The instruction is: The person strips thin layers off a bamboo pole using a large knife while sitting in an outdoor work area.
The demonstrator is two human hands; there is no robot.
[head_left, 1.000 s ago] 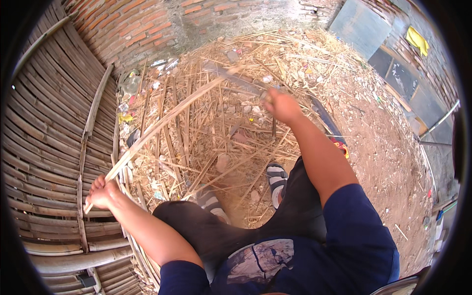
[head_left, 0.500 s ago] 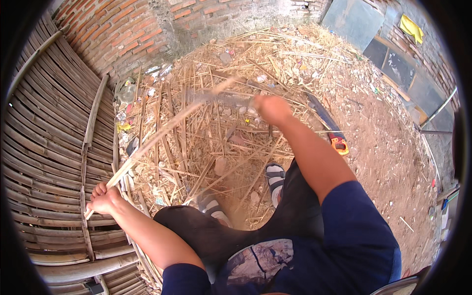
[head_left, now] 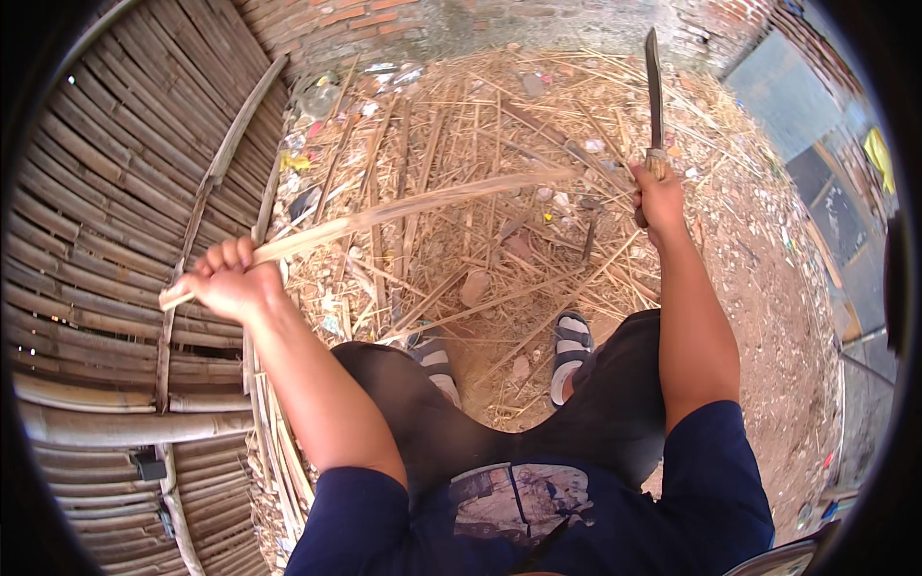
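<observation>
Left hand (head_left: 229,283) was clamped round the near end of the bamboo strip (head_left: 413,206), which stretched out above the sandalled feet (head_left: 571,346); beyond them, the right hand (head_left: 658,197) gripped the knife (head_left: 654,96), blade up

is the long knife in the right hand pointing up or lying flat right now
Pointing up. The right hand grips the handle low, and the long dark-bladed knife rises straight above the fist, clear of the pale bamboo strip.

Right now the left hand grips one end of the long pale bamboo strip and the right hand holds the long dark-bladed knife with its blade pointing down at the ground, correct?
Not quite. In the head view the right hand holds the long dark-bladed knife with its blade pointing up, away from the person. The left hand does grip one end of the long pale bamboo strip.
</observation>
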